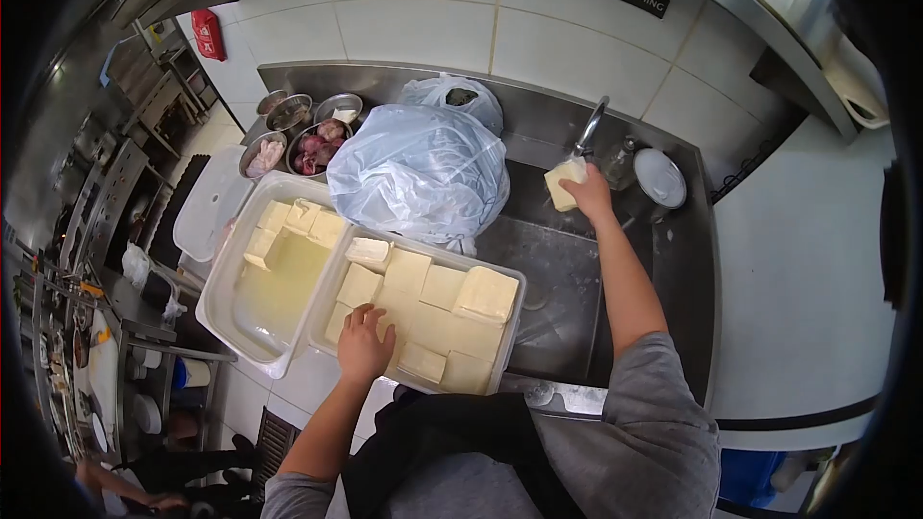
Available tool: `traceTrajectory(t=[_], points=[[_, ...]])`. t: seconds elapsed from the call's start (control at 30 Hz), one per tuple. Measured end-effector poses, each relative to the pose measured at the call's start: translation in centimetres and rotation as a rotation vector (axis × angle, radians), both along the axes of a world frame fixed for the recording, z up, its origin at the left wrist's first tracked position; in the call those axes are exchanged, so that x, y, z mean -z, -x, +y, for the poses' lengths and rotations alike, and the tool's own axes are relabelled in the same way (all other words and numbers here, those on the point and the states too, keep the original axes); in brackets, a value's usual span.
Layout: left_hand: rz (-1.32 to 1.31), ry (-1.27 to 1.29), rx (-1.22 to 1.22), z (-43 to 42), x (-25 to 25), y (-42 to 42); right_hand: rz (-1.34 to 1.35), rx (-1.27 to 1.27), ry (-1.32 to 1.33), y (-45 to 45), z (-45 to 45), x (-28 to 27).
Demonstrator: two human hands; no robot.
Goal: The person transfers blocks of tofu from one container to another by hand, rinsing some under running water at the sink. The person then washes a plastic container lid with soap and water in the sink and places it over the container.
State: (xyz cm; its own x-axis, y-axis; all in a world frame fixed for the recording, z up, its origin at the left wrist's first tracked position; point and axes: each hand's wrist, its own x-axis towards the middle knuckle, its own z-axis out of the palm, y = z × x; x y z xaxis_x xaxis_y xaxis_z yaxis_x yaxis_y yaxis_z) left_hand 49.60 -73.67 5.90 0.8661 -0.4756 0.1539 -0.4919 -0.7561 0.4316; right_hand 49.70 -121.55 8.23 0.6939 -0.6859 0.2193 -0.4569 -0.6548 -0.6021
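My right hand (pixel 590 194) grips a pale yellow block (pixel 564 184) under the faucet (pixel 594 127), over the steel sink (pixel 553 259). My left hand (pixel 366 339) is over the left side of a white tub (pixel 519 312) filled with similar pale blocks (pixel 408 272), fingers spread and apparently resting at a block's edge. Beside it on the left, a second white tub (pixel 213 274) holds several blocks (pixel 261 247) at its far end and yellowish liquid.
A large plastic bag (pixel 413 173) sits behind the tubs. Metal bowls with red onions (pixel 317 146) and pale pieces (pixel 265 157) stand at the back left. A bottle (pixel 622 161) and white dish (pixel 660 178) are right of the faucet. Part of another person (pixel 120 485) shows lower left.
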Motion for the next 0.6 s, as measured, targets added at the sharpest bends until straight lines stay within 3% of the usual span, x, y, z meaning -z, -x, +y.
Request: traceTrajectory(t=[0.1,0.13,0.2,0.33,0.4,0.5,0.57,0.6], points=[[-0.005,0.003,0.023,0.1,0.1,0.0,-0.446,-0.047,-0.778,0.2,0.4,1.9],[0.003,-0.007,0.029,0.3,0.1,0.1,-0.443,-0.035,-0.773,0.5,1.0,2.3],[-0.002,-0.005,0.045,0.2,0.1,-0.1,-0.721,0.151,-1.361,0.3,1.4,2.9],[0.005,-0.001,0.064,0.7,-0.1,0.4,-1.011,0.225,-1.609,1.6,3.2,3.3],[-0.015,0.025,0.086,0.7,-0.3,0.0,-1.019,0.259,-1.597,3.0,5.3,2.3],[-0.043,0.119,0.154,0.5,0.3,-0.7,-0.881,0.199,-1.563,4.3,10.0,-0.4],[0.079,0.385,0.258,-0.9,0.4,-2.1,-0.820,0.053,-1.592,4.4,13.5,-1.2],[0.305,0.482,0.263,-2.2,-0.2,-2.7,-0.751,-0.019,-1.603,4.6,15.7,-2.5]])
